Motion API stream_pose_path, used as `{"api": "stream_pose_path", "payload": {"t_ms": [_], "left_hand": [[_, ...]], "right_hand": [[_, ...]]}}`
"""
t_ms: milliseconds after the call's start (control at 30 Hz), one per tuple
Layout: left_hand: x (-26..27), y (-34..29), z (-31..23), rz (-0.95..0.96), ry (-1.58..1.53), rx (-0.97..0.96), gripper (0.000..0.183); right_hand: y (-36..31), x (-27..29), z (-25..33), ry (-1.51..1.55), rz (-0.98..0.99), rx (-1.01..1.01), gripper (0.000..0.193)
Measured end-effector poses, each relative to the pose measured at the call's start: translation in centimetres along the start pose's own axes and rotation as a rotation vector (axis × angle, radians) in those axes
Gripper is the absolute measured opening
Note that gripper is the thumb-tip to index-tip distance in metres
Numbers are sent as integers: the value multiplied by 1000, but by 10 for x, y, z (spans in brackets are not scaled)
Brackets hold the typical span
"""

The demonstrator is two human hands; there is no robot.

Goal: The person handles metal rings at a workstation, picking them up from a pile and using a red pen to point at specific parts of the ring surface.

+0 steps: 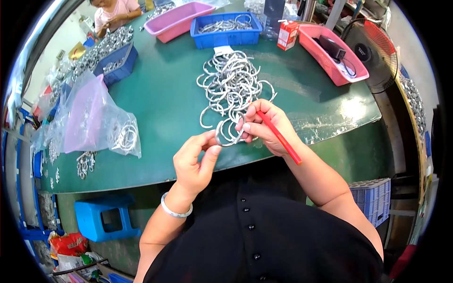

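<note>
Just over the near edge of the green table point(160, 104), my left hand point(192, 160) pinches a silvery open metal bangle point(218, 135) between thumb and fingers. My right hand point(270, 131) is closed around a slim red pencil point(286, 144), which slants across the hand with its blunt end toward me. The fingertips of that hand also meet the far side of the bangle. Right behind both hands lies a heap of similar open metal bangles point(233, 78). Part of the bangle is covered by my fingers, and its marks, if any, are too small to make out.
Beyond the heap stand a blue bin point(225, 41) of metal pieces and a pink bin point(181, 29). At right are a red carton point(288, 35), a pink basket point(325, 66) and a fan point(370, 54). Plastic bags point(125, 118) lie left; a person point(113, 16) sits far left.
</note>
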State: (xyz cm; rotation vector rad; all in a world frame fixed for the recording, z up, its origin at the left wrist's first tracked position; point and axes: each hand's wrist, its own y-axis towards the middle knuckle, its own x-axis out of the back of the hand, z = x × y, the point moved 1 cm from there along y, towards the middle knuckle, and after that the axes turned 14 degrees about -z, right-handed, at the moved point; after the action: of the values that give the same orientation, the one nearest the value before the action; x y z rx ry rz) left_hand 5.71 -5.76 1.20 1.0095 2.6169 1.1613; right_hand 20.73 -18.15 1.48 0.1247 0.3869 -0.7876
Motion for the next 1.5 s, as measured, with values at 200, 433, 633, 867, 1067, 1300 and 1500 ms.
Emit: {"api": "stream_pose_path", "payload": {"t_ms": [200,433,633,867,1067,1300,1500], "left_hand": [[9,-31,46,-95,-45,471,21],[4,-30,48,-63,-72,475,20],[10,-32,47,-78,-56,426,19],[7,-29,45,-111,-47,377,16],[7,-30,44,-55,-2,330,17],[12,-32,48,-72,-6,353,16],[11,-32,48,-78,-51,382,17]], "right_hand": [[91,9,35,-408,-107,144,16],[212,18,117,-419,-502,350,18],[201,10,88,-845,-238,352,14],[153,5,50,-1354,268,684,12],[136,3,42,-1523,222,754,15],[104,-40,15,-1388,461,865,10],[103,-53,-14,-1530,555,855,15]]}}
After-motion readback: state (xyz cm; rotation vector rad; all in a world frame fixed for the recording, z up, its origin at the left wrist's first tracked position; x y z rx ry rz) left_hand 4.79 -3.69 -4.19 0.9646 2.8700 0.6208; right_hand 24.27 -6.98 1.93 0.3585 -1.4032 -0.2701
